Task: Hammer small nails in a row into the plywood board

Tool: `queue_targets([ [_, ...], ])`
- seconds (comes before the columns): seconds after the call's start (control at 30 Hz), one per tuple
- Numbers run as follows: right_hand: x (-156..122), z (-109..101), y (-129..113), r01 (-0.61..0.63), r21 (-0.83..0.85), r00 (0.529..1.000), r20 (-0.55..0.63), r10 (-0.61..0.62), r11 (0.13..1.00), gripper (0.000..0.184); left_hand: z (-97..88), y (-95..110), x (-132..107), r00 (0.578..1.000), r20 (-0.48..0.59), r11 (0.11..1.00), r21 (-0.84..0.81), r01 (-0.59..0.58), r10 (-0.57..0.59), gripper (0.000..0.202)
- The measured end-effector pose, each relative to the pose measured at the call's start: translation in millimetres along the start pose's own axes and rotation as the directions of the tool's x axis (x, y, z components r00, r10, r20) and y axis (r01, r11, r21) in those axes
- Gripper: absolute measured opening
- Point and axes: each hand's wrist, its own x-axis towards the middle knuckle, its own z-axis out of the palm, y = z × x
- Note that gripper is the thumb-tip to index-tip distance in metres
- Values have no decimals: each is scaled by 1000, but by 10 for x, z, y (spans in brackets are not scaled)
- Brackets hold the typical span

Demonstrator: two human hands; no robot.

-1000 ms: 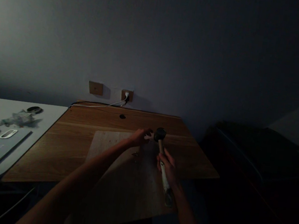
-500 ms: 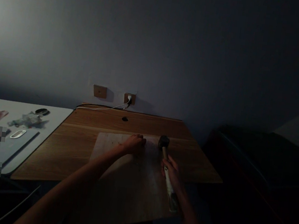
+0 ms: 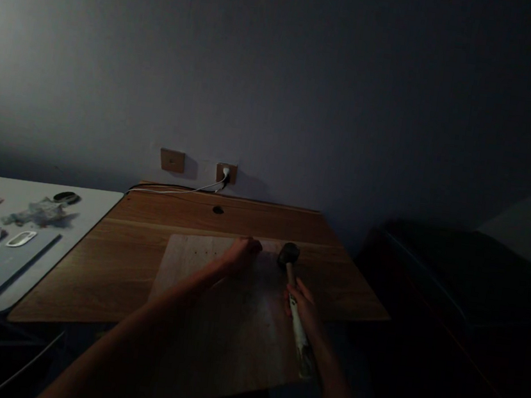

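Note:
A pale wooden board (image 3: 228, 343) lies on the brown wooden tabletop. My right hand (image 3: 303, 304) is wrapped round the handle of a dark-headed hammer (image 3: 289, 255), whose head is over the board's far right part. My left hand (image 3: 242, 253) rests at the board's far edge, its fingers drawn together at the left of the hammer head, with a gap between. Whatever those fingers may pinch is too dark and small to name. A few dark specks (image 3: 205, 253) show on the board left of my left hand.
A white table (image 3: 100, 204) adjoins on the left, bearing a grey scale (image 3: 20, 266), crumpled plastic (image 3: 43, 214) and a dark round object (image 3: 67, 197). A wall socket (image 3: 226, 173) with plugged cables is behind the wooden tabletop (image 3: 117, 258), which has a cable hole (image 3: 218, 210).
The view has shifted slightly, so the tables and socket appear a little further left. Both hands stay almost in place, and the hammer head has tilted slightly.

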Motion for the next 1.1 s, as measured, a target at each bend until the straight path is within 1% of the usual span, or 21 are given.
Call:
queue_targets([
  [0.13,-21,16,8,-57,19,997,-56,58,998,37,62,-3,-41,999,-47,998,-59,-3,0,26],
  [0.3,-59,46,-10,-71,31,994,-81,74,997,43,46,-15,-47,998,-34,992,-120,49,-53,25],
  [0.37,-73,51,-14,-73,24,994,-82,74,997,43,45,-26,-51,998,-39,990,-128,51,-56,26],
  [0.5,-85,51,-11,-51,-4,996,-75,50,999,39,68,-35,-66,997,-71,996,-89,-12,6,25],
  [0.6,-76,46,-4,-39,-32,997,-75,36,999,42,86,-32,-74,996,-73,997,-68,-47,42,25],
  [0.73,-62,38,0,-35,-53,997,-76,31,998,48,95,-41,-85,997,-77,998,-45,-31,28,25],
  [0.87,-78,46,-20,-26,-65,998,-59,22,998,43,99,-65,-97,998,-56,1000,-18,0,-1,28],
  [0.97,-120,68,-56,-17,-74,999,-43,14,997,40,110,-79,-94,999,-44,1000,4,-12,12,28],
  [1.1,-195,141,-139,17,-83,1000,-3,-17,996,35,134,-93,-80,998,-59,999,21,-32,33,26],
])
